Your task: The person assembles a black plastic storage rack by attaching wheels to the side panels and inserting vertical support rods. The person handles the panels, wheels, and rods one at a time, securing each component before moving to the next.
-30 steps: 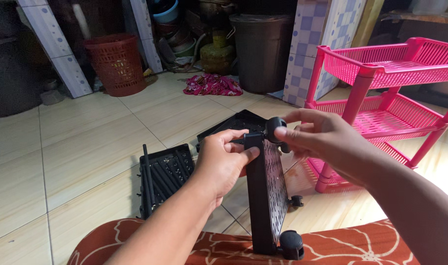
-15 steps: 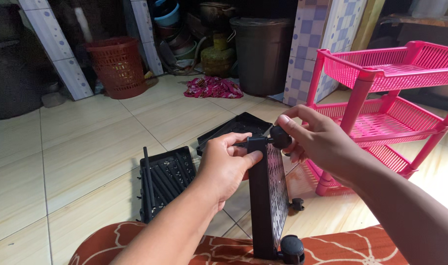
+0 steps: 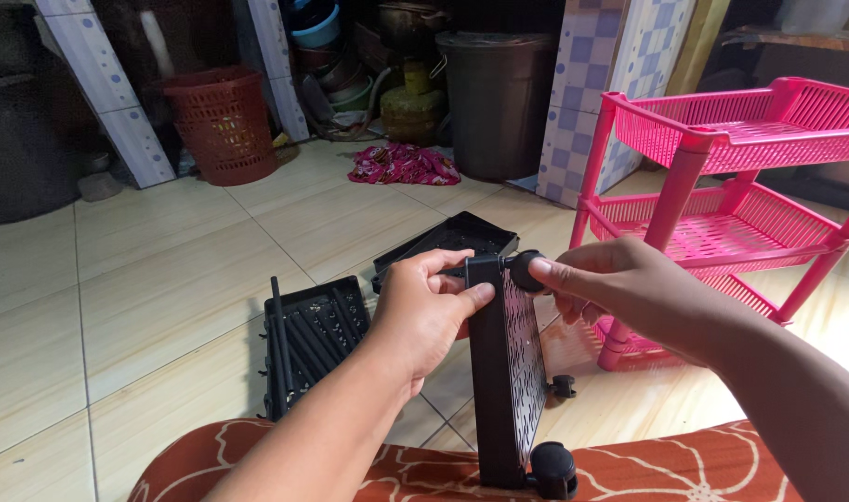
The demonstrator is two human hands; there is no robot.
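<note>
Black tray (image 3: pixel 508 372) stood on edge on patterned red cloth (image 3: pixel 684 465) at bottom of view, perforated face turned right. Left hand (image 3: pixel 424 311) clamped on tray's top corner, thumb across near edge, fingers curled over far side. Right hand (image 3: pixel 619 288) pinching black caster (image 3: pixel 522 271) at that same top corner, thumb and fingers closed on wheel, caster touching tray. Second caster (image 3: pixel 554 469) fitted at tray's lower corner, resting on cloth. Small black piece (image 3: pixel 562 386) on floor just right of tray. Second black tray (image 3: pixel 313 339) flat on tiled floor (image 3: pixel 164 279) left of hands, holding black rods (image 3: pixel 308 335). Third tray (image 3: pixel 447 242) lying beyond hands. Pink rack (image 3: pixel 722 186) standing at right. Red basket (image 3: pixel 222 125), dark bin (image 3: pixel 499 102) and pink cloth (image 3: pixel 404 165) well apart at far end of floor.
</note>
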